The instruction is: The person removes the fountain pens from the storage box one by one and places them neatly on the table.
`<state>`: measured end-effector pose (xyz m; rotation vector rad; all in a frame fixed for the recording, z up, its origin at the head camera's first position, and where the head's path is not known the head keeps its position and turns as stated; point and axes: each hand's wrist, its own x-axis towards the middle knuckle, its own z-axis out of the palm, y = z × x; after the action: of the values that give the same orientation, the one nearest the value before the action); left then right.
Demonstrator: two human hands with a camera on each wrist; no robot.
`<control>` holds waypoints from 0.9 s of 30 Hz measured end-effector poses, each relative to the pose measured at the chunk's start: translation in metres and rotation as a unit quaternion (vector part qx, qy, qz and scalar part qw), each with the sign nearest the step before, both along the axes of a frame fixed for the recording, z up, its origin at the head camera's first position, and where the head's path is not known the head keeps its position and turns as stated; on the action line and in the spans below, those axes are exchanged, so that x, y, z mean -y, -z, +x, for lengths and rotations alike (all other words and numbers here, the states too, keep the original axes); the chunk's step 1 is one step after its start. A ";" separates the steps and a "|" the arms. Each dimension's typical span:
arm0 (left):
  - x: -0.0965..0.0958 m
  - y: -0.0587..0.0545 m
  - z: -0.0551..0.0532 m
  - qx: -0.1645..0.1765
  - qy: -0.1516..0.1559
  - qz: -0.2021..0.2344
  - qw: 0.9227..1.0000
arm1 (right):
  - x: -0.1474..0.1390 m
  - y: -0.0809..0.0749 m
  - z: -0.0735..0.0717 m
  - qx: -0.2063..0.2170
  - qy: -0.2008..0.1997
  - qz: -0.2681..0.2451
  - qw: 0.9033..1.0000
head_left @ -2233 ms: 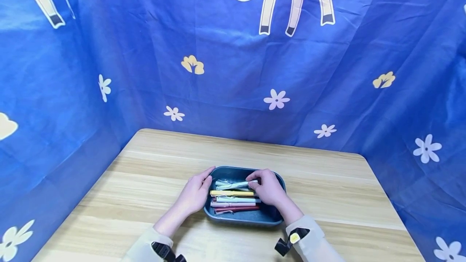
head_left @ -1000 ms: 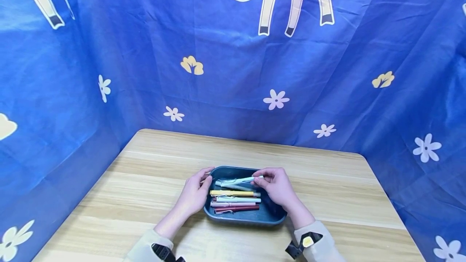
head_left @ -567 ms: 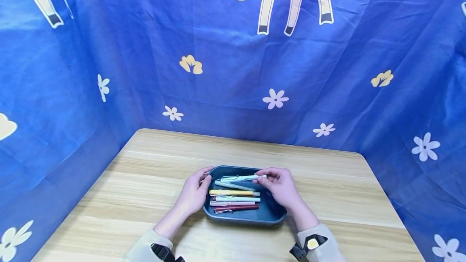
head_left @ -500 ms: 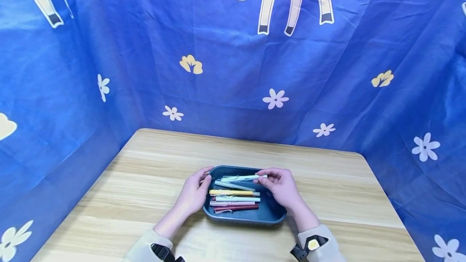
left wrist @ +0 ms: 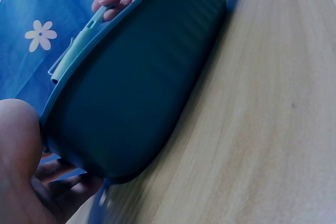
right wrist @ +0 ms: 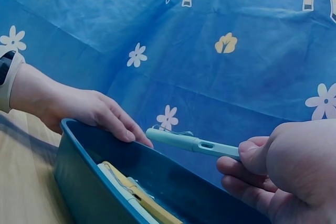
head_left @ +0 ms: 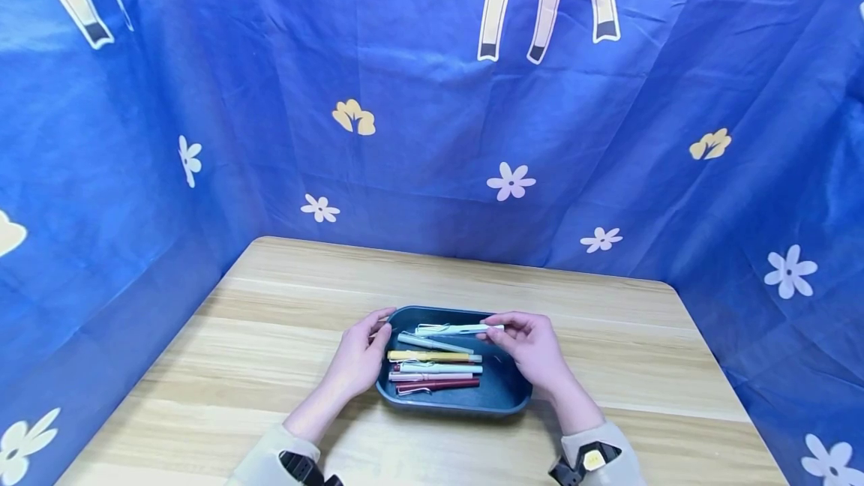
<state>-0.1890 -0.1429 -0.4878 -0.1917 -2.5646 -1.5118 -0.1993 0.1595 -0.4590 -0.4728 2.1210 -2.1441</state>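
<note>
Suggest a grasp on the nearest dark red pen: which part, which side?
Probably pinch the dark red pen at its right end, from above and the right: it lies lengthwise, its clip sits at the left end, and bare tray floor beyond the right end leaves room.

The head camera looked forward and down, the farthest back of the three, with the blue cloth (head_left: pixel 432 133) across its upper frame and the surface (head_left: pixel 324 283) below. The left wrist camera faced the outer wall of the tray (head_left: pixel 502 388) up close and tilted, the left grip (left wrist: pixel 21 177) at lower left. The right wrist camera looked past the right grip (right wrist: pixel 294 171), at lower right, over the tray's rim. Both wrist frames shared the tray and both grips.
</note>
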 end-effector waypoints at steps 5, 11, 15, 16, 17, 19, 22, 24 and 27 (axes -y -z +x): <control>-0.001 0.001 0.000 -0.003 0.001 -0.001 1.000 | -0.006 -0.001 0.003 0.004 0.013 0.006 1.000; -0.002 0.002 -0.001 -0.001 0.000 -0.002 1.000 | -0.013 -0.002 0.006 0.006 0.020 -0.001 1.000; -0.002 0.003 0.000 0.001 0.001 -0.002 1.000 | -0.021 -0.001 0.007 -0.005 0.022 -0.003 1.000; -0.002 0.003 0.000 0.001 0.002 -0.001 1.000 | -0.022 -0.002 0.007 -0.008 0.024 -0.004 1.000; -0.002 0.003 0.000 0.002 0.001 -0.001 1.000 | -0.024 -0.001 0.008 -0.012 0.025 -0.004 1.000; -0.001 0.003 0.000 0.002 0.001 -0.002 1.000 | -0.027 -0.002 0.008 -0.015 0.027 -0.007 0.999; -0.001 0.003 0.000 0.002 -0.001 -0.001 1.000 | -0.032 -0.002 0.008 -0.011 0.031 -0.015 0.999; -0.001 0.003 0.000 0.001 -0.001 -0.001 1.000 | -0.035 -0.002 0.008 -0.008 0.032 -0.018 0.999; -0.001 0.003 0.000 0.001 0.001 0.001 1.000 | -0.041 -0.001 0.009 -0.007 0.036 -0.015 0.999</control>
<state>-0.1891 -0.1420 -0.4910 -0.1917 -2.5655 -1.5155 -0.1905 0.2003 -0.4577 -0.4222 2.1480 -2.2202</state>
